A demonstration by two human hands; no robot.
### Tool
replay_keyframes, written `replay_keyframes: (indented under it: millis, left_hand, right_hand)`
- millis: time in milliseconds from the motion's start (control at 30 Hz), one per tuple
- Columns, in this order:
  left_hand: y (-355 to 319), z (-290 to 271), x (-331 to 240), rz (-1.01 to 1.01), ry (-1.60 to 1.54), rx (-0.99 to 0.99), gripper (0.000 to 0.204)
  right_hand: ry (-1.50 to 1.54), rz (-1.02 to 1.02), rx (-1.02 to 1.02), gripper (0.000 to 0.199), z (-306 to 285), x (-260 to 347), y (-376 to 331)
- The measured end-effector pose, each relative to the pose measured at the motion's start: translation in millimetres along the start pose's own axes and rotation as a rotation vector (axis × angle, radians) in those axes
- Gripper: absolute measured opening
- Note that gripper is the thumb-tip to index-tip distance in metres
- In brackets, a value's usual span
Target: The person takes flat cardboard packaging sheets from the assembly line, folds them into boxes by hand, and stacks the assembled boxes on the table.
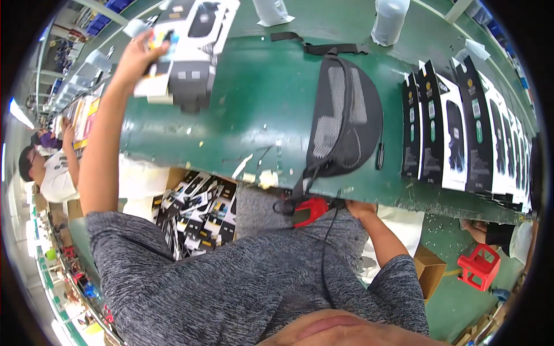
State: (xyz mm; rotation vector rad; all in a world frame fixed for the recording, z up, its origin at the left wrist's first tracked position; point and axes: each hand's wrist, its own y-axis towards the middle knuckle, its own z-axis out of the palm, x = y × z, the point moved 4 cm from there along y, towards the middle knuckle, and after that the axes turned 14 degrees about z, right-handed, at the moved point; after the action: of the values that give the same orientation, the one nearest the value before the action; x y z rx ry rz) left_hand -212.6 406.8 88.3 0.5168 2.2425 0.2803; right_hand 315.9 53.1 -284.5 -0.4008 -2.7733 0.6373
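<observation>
At the far left of the table, my left hand is closed on the edge of a black-and-white printed carton, thumb on its face. Motion blurs the carton, and I cannot tell whether several are stacked there. My right hand is low at the table's near edge, its fingers mostly hidden. Close to it, over my lap, is a red object with black parts, its kind unclear. A black mesh waist bag lies right of the middle, its strap stretched out at the back.
Black-and-white cartons stand in a row at the right. A small black stick-like item lies beside the bag. Printed cards fill a box below the table edge. White wrapped bundles stand at the back. A red stool is at lower right; another person sits far left.
</observation>
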Motion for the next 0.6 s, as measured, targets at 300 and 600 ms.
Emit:
replay_keyframes:
  millis: [300,600]
  left_hand:
    - [-199.8,49.3,30.0,-0.133,0.260,-0.199,0.036]
    - [-344.9,33.1,-96.6,-0.122,-0.407,-0.362,0.028]
  right_hand:
    - [0.167,-0.329,-0.434,0.011,-29.1,11.0,-27.9]
    - [1.366,-0.170,-0.516,0.023,-20.3,-72.5,-154.0]
